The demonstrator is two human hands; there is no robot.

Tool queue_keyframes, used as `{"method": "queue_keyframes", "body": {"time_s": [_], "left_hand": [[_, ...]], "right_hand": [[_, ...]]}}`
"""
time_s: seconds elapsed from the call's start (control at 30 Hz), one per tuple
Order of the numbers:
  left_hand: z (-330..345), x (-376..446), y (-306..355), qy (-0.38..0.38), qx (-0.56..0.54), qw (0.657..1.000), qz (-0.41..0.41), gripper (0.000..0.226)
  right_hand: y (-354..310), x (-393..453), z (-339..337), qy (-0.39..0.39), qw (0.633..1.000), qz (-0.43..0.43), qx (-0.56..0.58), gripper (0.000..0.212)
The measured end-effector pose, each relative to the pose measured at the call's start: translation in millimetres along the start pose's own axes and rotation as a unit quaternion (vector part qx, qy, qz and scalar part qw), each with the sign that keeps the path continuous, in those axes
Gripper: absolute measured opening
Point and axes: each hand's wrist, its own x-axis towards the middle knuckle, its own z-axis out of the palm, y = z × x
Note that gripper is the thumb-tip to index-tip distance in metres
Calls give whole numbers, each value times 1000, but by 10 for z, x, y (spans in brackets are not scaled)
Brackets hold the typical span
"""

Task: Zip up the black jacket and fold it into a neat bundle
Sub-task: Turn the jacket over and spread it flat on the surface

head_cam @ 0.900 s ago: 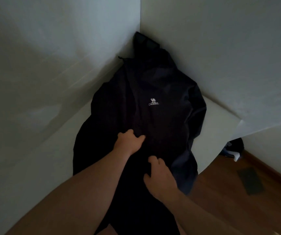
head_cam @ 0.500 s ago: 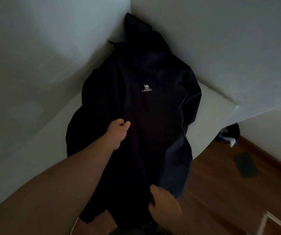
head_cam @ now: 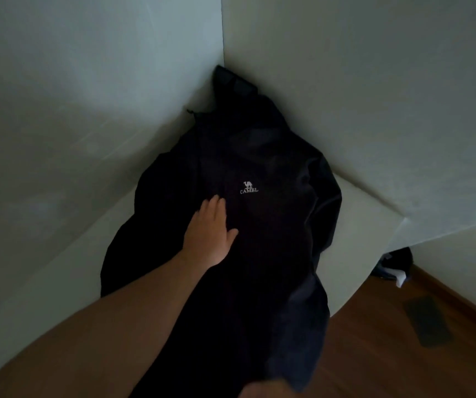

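The black jacket (head_cam: 259, 239) is hemmed by walls (head_cam: 87, 96) left and far; open room is left right, above the floor (head_cam: 388, 354).

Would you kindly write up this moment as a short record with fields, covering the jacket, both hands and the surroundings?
garment: black jacket, spread front-up on a white surface in a wall corner, lower end hanging over the edge
logo: white CAMEL mark on the chest
left hand: flat on the jacket, fingers straight, just below the logo
right hand: only partly in frame at the bottom edge, grip unclear
floor: wood
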Motion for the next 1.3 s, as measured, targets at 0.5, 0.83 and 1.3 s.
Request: {"method": "queue_keyframes", "body": {"time_s": [0.5, 0.83, 1.3], "left_hand": [[-221, -1164, -1795, -79, -414, 846, -327, 67], [-1008, -1104, -1617, -178, -561, 763, -268, 54], [-1124, -1726, -2582, -133, -394, 838, -353, 32]], "right_hand": [[-2181, 1600, -665, 137, 931, -262, -214, 63], [-2476, 975, -924, 87, 878, -389, -265, 37], [-2921, 935, -1648, 405, 504, -464, -606, 68]]}}
